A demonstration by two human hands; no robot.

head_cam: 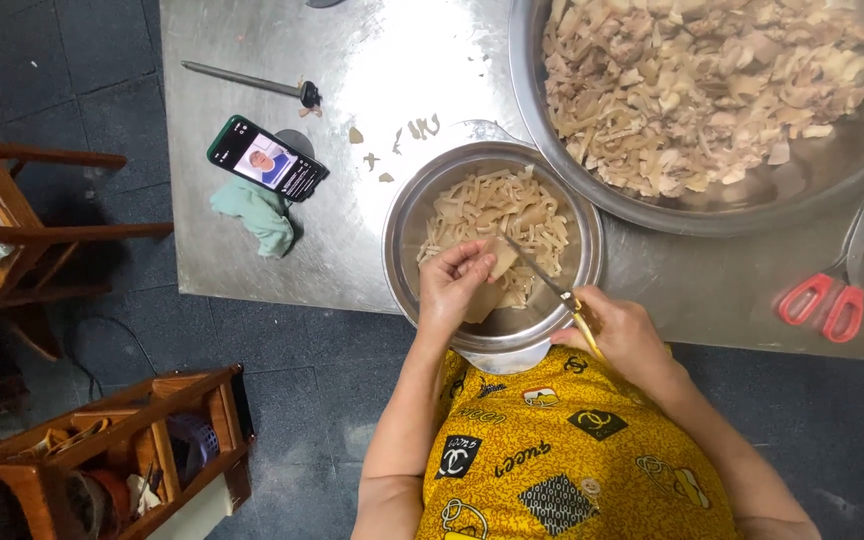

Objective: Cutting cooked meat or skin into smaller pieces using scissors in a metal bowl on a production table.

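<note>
- strip (pixel 492 268) of pale, flat, rubbery-looking food is pinched in the left hand (pixel 455 283), held over the small bowl (pixel 405 218).
- scissors (pixel 557 292) with yellow handles are gripped in the right hand (pixel 624 335); their thin metal blades point up-left and reach the strip.
- both hands are closed, each on its own thing, and sit near each other at the near rim of the small bowl.
- two round steel bowls stand on the shiny metal surface (pixel 252 180): the small one holds pale cut strips, the large bowl (pixel 752 205) beside it, upper right, is heaped with many more pale pieces.
- a second pair of scissors, the red scissors (pixel 824 300), lies at the right, partly under the large bowl's rim.
- one phone (pixel 267 158) with a lit screen lies tilted at the left, resting on a crumpled light green cloth (pixel 260 212).
- one dark slim rod (pixel 247 80) lies beyond the phone.
- a few loose scraps (pixel 417 128) lie scattered on the surface above the small bowl.
</note>
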